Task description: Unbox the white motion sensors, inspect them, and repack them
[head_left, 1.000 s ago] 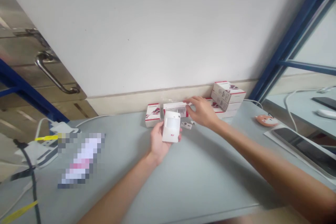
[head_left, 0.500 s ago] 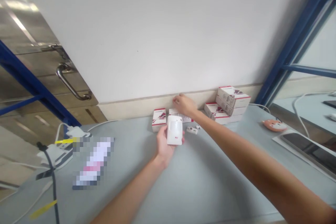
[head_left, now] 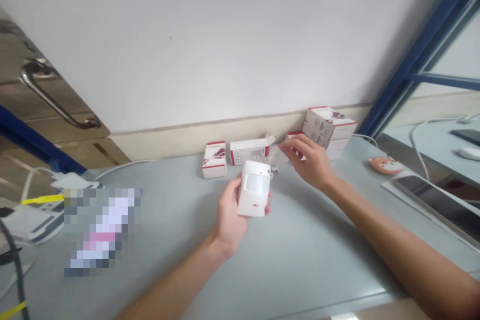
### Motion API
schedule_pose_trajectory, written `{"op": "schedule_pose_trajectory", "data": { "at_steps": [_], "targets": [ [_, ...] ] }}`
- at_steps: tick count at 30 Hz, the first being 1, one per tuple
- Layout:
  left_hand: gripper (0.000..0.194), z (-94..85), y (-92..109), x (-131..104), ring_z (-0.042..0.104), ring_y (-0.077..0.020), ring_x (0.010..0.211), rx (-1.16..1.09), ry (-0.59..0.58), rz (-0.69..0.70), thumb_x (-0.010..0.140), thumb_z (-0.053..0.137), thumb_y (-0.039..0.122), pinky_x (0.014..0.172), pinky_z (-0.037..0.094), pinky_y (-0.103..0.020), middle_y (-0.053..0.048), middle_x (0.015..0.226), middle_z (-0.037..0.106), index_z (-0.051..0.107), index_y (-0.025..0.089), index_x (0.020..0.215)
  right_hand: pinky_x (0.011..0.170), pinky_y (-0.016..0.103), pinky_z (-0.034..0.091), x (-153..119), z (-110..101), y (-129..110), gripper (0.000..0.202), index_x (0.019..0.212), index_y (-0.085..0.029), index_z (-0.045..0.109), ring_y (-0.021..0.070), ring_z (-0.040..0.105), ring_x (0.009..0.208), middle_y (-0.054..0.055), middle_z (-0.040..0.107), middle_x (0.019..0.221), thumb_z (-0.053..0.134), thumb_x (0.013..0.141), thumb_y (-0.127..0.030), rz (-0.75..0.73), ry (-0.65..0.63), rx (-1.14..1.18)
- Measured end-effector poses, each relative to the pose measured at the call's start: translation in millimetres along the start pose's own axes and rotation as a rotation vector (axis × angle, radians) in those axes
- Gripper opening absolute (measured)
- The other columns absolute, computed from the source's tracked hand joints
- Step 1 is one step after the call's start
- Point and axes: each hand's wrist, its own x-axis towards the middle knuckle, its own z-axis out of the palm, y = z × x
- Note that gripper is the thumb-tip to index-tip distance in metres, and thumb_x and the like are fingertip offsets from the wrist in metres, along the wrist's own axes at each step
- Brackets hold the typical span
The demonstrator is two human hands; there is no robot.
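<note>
My left hand (head_left: 229, 212) is closed round a white plastic device (head_left: 254, 190) with a curved window and a small red mark, its front turned up toward me. To the right of it, my right hand (head_left: 309, 160) has thumb and fingertips pinched together; something pale and see-through shows at their tips, too blurred to name. Behind the device lies a white and red box (head_left: 248, 152) with its right end flap open. Small white parts (head_left: 274, 169) sit just behind the device, partly hidden.
A closed box (head_left: 215, 160) stands to the left, with several stacked boxes (head_left: 330, 130) at the back right. An orange mouse-shaped object (head_left: 385, 164) and a dark phone-like slab (head_left: 438, 205) lie right. Power strips (head_left: 48, 220), cables and a blurred-out item (head_left: 103, 232) are left.
My right hand has moved right and nearer from above the middle box, uncovering its open flap. The device in my left hand has shifted slightly right and tilted. The view has shifted too.
</note>
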Motion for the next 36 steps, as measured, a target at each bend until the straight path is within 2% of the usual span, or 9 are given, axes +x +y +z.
{"op": "schedule_pose_trajectory", "data": {
  "at_steps": [4, 7, 13, 15, 20, 22, 29, 33, 36],
  "targets": [
    [0.038, 1.7, -4.1, -1.2, 0.067, -0.0252, 0.065, 0.032, 0.016, -0.092, 0.096, 0.05, 0.038, 0.065, 0.053, -0.037, -0.016, 0.085, 0.075, 0.071, 0.009, 0.109, 0.064, 0.032, 0.045, -1.5, 1.6, -0.2, 0.024, 0.107, -0.029, 0.076, 0.0173, 0.063, 0.074, 0.005, 0.073, 0.1, 0.053, 0.107, -0.034, -0.118, -0.146, -0.06],
    [0.038, -0.6, -4.5, 1.7, 0.068, -0.0267, 0.067, 0.0, 0.047, -0.14, 0.096, 0.049, 0.037, 0.064, 0.054, -0.038, -0.018, 0.086, 0.075, 0.072, 0.008, 0.107, 0.067, 0.033, 0.047, 1.9, -4.7, -4.0, 0.023, 0.107, -0.027, 0.074, 0.0197, 0.065, 0.082, 0.007, 0.072, 0.103, 0.052, 0.107, -0.032, -0.138, -0.168, 0.0],
    [0.04, -1.9, -2.6, 5.7, 0.069, -0.0267, 0.066, -0.01, 0.056, -0.119, 0.096, 0.05, 0.034, 0.064, 0.054, -0.039, -0.02, 0.094, 0.077, 0.072, 0.006, 0.114, 0.074, 0.034, 0.052, 3.0, -8.7, -11.9, 0.017, 0.108, -0.026, 0.069, 0.0226, 0.067, 0.096, 0.009, 0.07, 0.113, 0.053, 0.106, -0.028, -0.095, -0.154, 0.081],
    [0.039, -1.5, -0.8, 6.4, 0.068, -0.0259, 0.063, -0.01, 0.074, -0.107, 0.095, 0.051, 0.033, 0.063, 0.054, -0.04, -0.018, 0.097, 0.077, 0.071, 0.008, 0.117, 0.074, 0.034, 0.052, 1.1, -6.3, -12.2, 0.017, 0.108, -0.026, 0.068, 0.0225, 0.068, 0.095, 0.009, 0.07, 0.115, 0.051, 0.106, -0.027, -0.102, -0.202, 0.106],
    [0.028, -4.3, 4.5, 10.0, 0.068, -0.0266, 0.063, -0.047, 0.126, -0.068, 0.092, 0.054, 0.03, 0.061, 0.054, -0.04, -0.012, 0.084, 0.073, 0.072, 0.011, 0.102, 0.075, 0.034, 0.052, -4.3, -1.1, -11.7, 0.018, 0.11, -0.026, 0.066, 0.0217, 0.069, 0.093, 0.007, 0.073, 0.115, 0.049, 0.106, -0.022, -0.116, -0.333, 0.134],
    [0.027, -6.6, 6.3, 11.7, 0.068, -0.0258, 0.064, -0.065, 0.122, -0.062, 0.092, 0.055, 0.029, 0.062, 0.054, -0.04, -0.013, 0.087, 0.073, 0.072, 0.011, 0.102, 0.079, 0.035, 0.053, -5.2, -0.5, -13.3, 0.019, 0.11, -0.026, 0.066, 0.0222, 0.07, 0.095, 0.007, 0.074, 0.115, 0.049, 0.105, -0.02, -0.132, -0.362, 0.138],
    [0.034, -7.4, 15.9, 11.2, 0.067, -0.0239, 0.067, -0.195, 0.06, -0.083, 0.094, 0.053, 0.028, 0.063, 0.053, -0.039, -0.018, 0.116, 0.075, 0.071, 0.011, 0.117, 0.075, 0.033, 0.053, -6.2, -0.1, -21.2, 0.018, 0.11, -0.024, 0.069, 0.0214, 0.071, 0.095, 0.007, 0.075, 0.112, 0.052, 0.104, -0.02, -0.202, -0.346, 0.121],
    [0.037, -6.0, 23.0, 8.3, 0.067, -0.0247, 0.07, -0.241, 0.012, -0.036, 0.096, 0.053, 0.029, 0.064, 0.053, -0.038, -0.019, 0.121, 0.075, 0.07, 0.014, 0.125, 0.072, 0.033, 0.052, -7.5, 2.1, -22.1, 0.017, 0.11, -0.024, 0.069, 0.0206, 0.071, 0.093, 0.006, 0.076, 0.111, 0.053, 0.106, -0.023, -0.24, -0.299, 0.081],
    [0.037, -6.3, 23.5, 8.0, 0.069, -0.0274, 0.075, -0.214, 0.006, -0.059, 0.096, 0.054, 0.029, 0.064, 0.053, -0.038, -0.021, 0.121, 0.075, 0.071, 0.013, 0.125, 0.07, 0.032, 0.052, -7.8, 4.0, -23.5, 0.016, 0.109, -0.024, 0.07, 0.0199, 0.071, 0.091, 0.006, 0.076, 0.108, 0.054, 0.106, -0.026, -0.245, -0.23, 0.064]
  ]
}}
